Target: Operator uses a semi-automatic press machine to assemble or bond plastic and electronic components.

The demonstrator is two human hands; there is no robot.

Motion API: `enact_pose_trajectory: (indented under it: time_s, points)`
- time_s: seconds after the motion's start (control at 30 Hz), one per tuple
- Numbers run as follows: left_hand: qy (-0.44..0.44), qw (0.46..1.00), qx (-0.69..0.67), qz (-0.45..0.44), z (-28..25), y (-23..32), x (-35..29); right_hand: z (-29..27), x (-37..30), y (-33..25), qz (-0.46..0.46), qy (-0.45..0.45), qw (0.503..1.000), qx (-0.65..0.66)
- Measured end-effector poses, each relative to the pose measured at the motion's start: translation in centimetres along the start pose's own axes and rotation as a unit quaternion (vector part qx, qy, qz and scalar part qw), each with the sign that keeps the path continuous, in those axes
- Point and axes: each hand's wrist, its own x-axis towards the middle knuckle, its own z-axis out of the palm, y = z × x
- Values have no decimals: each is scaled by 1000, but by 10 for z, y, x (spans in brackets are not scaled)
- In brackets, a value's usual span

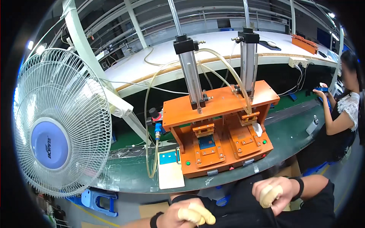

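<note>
My left hand (190, 214) is at the lower edge, its fingers curled, with cream finger cots on some of them. My right hand (275, 192) is to the right and a little higher, fingers bent together, also with cream finger cots. Both are over my black clothing (241, 207), in front of the bench. What either hand holds, if anything, is hidden. Beyond them stands an orange two-station press (224, 97) with two upright air cylinders. A blue piece (206, 142) lies in its left station. A white rounded piece (257, 130) is at the right one.
A big fan (62, 121) fills the left side. Left of the press lies a pale board (171, 175) with a blue piece. A clear bottle (312, 125) stands on the green bench (292, 131) at right. A co-worker (344, 106) holds a blue device. A blue stool (99, 201) is below.
</note>
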Motion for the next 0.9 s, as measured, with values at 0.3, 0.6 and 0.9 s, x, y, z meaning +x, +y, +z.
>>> enact_pose_trajectory:
  time_s: [0.3, 0.6, 0.9]
  points:
    - [-202, 938, -158, 231, 16, -33, 11, 31, 26, 29, -155, -135, 952, 227]
    - [-92, 987, -131, 32, 4, -107, -55, 26, -23, 55, 0, -84, 990, 111]
    - [367, 859, 298, -196, -38, -218, -87, -76, -157, 171, 232, 608, 689, -319]
